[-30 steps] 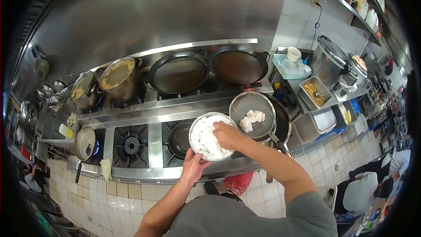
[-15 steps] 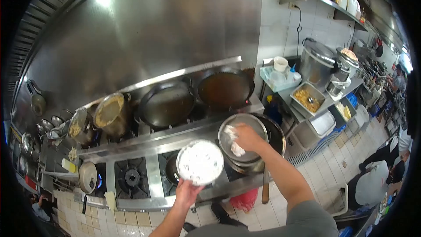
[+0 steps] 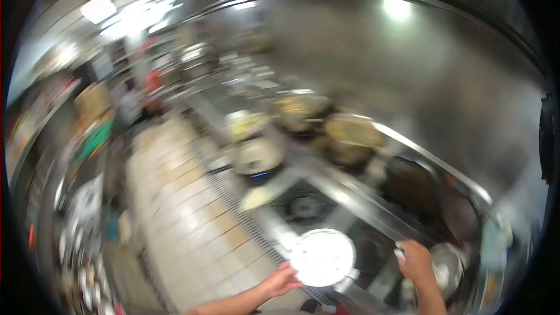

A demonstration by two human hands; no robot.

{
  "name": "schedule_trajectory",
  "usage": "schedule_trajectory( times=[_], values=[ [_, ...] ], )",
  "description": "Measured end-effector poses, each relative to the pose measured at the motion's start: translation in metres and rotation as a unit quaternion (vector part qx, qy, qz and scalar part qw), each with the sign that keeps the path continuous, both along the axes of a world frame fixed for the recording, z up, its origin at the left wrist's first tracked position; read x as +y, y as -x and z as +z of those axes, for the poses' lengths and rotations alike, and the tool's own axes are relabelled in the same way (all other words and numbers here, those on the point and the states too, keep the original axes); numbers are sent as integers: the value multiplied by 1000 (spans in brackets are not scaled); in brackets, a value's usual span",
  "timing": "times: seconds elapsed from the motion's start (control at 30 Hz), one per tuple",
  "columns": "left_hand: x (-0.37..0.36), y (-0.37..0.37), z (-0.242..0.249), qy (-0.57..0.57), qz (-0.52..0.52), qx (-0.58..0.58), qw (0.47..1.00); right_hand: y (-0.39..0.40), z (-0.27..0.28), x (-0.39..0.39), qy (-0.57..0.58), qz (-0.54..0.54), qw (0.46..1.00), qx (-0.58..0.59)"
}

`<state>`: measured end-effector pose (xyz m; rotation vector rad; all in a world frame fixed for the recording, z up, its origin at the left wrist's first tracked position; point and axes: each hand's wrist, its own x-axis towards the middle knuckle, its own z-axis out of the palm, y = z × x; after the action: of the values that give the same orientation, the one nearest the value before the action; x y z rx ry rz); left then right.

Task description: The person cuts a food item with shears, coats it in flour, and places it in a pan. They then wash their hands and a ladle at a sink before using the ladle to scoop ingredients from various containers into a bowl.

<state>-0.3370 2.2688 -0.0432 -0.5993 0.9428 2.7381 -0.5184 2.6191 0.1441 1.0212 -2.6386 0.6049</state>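
My left hand (image 3: pixel 284 280) grips the rim of a round white bowl (image 3: pixel 322 258), held level over the front edge of the stove. Its inside looks white with a few dark specks; I cannot make out the contents. To its right is my right hand (image 3: pixel 416 263), fingers curled in, with a small white bit at the fingertips that blur keeps me from naming. Partly hidden behind my right wrist, a round metal strainer (image 3: pixel 454 265) holds some whitish pieces.
A pale pan (image 3: pixel 259 156) sits over a blue flame at the stove's far end. Behind it stand pots (image 3: pixel 354 134) with yellowish contents, and a dark wok (image 3: pixel 410 184). Left of the stove runs a tiled floor (image 3: pixel 186 216), with a cluttered counter (image 3: pixel 84 210) beyond.
The view has swung left along the stove and is blurred. My right hand has come up out of the strainer. My left hand still holds the white bowl.
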Motion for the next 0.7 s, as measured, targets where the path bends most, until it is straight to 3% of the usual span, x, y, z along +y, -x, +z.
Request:
schedule_trajectory(
  times=[0.07,0.1,0.2,0.23,0.33,0.37,0.43,0.53,0.7],
  values=[
    [-43,-38,-12,-35,57,18,998,-11,-12,-98,44,68,994,-67],
    [-65,-59,-12,-45,120,21,992,-49,11,-159,72,110,989,-69],
    [-138,-135,-6,-27,186,43,981,-100,-17,-307,158,249,955,-29],
    [-163,-163,-8,-32,215,49,975,-124,-30,-354,203,270,936,-102],
    [-232,-251,-14,18,317,14,948,-202,-43,-483,122,349,912,-179],
    [-254,-279,-8,28,342,11,939,-221,-54,-524,136,444,883,-66],
    [-279,-329,5,18,428,13,904,-279,-36,-583,80,484,852,-182],
    [-313,-388,11,-4,539,20,842,-317,-42,-671,36,581,801,-141],
    [-387,-457,-11,-13,654,11,756,-324,-68,-812,58,591,786,-170]
  ],
)
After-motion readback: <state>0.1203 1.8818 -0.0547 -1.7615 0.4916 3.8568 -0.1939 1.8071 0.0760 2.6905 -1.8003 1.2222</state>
